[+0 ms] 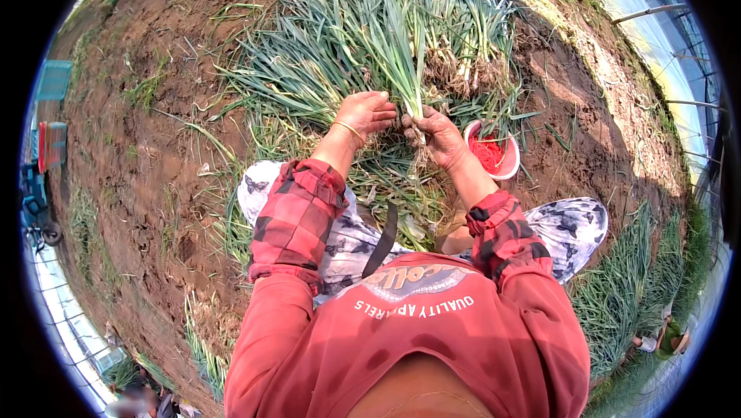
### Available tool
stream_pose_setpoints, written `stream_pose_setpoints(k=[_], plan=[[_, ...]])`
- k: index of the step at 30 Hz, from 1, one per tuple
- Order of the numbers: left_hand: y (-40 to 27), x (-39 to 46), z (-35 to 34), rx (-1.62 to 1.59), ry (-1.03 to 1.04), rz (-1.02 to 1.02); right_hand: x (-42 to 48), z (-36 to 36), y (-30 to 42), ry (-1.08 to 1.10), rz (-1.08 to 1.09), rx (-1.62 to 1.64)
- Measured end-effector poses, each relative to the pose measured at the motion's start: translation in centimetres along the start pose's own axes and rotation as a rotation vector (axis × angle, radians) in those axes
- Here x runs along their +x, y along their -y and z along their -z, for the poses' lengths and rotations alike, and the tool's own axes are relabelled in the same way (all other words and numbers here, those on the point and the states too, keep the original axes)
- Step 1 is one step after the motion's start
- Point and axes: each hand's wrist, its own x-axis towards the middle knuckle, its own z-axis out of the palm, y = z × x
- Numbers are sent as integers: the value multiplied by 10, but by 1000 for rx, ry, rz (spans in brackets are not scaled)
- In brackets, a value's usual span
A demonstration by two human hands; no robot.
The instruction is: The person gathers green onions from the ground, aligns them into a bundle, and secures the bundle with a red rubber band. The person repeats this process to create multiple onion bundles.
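Observation:
My right hand (437, 135) grips a few green onion stalks (408, 85) low on their white stems, with the roots hanging below the fingers and the leaves pointing away from me. Just left of the stems is my left hand (366, 114), its fingers apart and seemingly touching nothing. Beyond both hands lies a broad pile of green onions (341, 30), and rooted bundles (469, 65) rest at its right side. A white-rimmed tub (512, 168) holding red strands (487, 151) sits beside my right wrist. Loose leaves and trimmings (385, 178) cover the soil between my knees.
Brown soil (139, 151) surrounds me. Teal and red crates (53, 146) stand at the far left. Standing onion rows (613, 285) grow at the right, with a person (668, 338) beyond them. Another person (139, 402) is at the lower left. Plastic greenhouse walls (642, 30) rise around the plot.

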Motion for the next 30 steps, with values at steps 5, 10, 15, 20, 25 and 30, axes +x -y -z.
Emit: stream_pose_setpoints(k=[5, 10, 15, 20, 25, 30], plan=[[24, -10, -11, -69, 33, -164, -53, -19, -21, -56, -32, -107], [35, -20, -17, -235, -10, -163, -51, -13, -25, -201, 179, -125], [37, -23, -21, -104, 15, -161, -42, -2, -32, -199, 142, 20], [47, -19, -22, 290, 35, -74, -15, 29, -42, -166, -57, 221], [57, -28, -9, 767, 269, 22, -1, 31, -52, -292, -18, 73], [39, -16, 22, 291, -43, 56, -24, -3, -50, -170, 54, -150]])
